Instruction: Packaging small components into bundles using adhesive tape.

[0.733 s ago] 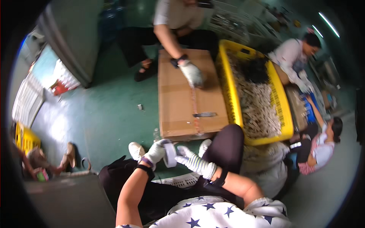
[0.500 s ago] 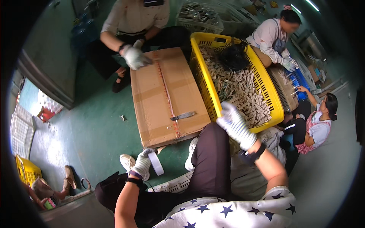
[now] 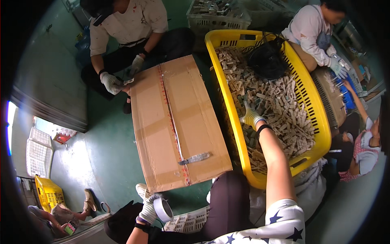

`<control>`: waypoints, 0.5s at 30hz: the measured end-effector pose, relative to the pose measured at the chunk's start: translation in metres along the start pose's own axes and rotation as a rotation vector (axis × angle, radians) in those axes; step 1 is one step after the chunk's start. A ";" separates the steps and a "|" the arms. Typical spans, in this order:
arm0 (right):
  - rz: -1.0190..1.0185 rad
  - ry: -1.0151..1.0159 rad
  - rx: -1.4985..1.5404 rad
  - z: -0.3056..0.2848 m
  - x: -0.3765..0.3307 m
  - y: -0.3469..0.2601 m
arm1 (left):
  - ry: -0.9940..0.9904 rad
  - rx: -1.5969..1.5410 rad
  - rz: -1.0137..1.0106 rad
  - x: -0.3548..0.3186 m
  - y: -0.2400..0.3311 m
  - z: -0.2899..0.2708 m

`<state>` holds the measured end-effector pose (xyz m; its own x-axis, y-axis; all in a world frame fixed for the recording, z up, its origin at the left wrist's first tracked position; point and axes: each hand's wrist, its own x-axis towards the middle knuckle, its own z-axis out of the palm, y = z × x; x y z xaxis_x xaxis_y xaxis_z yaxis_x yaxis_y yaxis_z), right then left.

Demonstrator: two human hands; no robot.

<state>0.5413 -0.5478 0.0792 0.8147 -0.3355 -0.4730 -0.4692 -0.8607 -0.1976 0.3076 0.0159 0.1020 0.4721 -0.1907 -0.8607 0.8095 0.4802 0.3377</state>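
My left hand [image 3: 149, 209], in a striped work glove, is closed around a roll of pale tape [image 3: 163, 210] beside the near left corner of a cardboard box [image 3: 154, 142]. My right hand [image 3: 252, 117], gloved as well, reaches over the near left side of a yellow plastic crate [image 3: 243, 160]. Its fingers are apart and lie against small flat beige and greenish pieces [image 3: 280, 116] that fill the crate. Whether a piece is between them I cannot make out. A knife-like tool with a grey blade [image 3: 195, 158] lies across the box's red-marked seam.
A dark bundle [image 3: 267, 61] sits on the pieces at the crate's far end. Across the box, a co-worker's gloved hand [image 3: 110, 83] is at its far left edge. Two people work around a blue tray [image 3: 348, 95] at the right. A pale crate [image 3: 219, 21] stands behind.
My right hand has moved from the crate's near rim down onto the pieces inside. The co-worker's hands have left the box top for its far left edge. My left hand still holds the tape roll.
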 end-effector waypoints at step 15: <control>-0.060 0.295 0.480 0.058 -0.002 0.071 | -0.046 -0.117 0.074 -0.013 0.003 0.004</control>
<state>0.4869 -0.5859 0.0164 0.8733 -0.4431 -0.2027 -0.4651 -0.6341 -0.6178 0.3051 0.0168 0.1158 0.5465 -0.1890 -0.8159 0.7271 0.5906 0.3502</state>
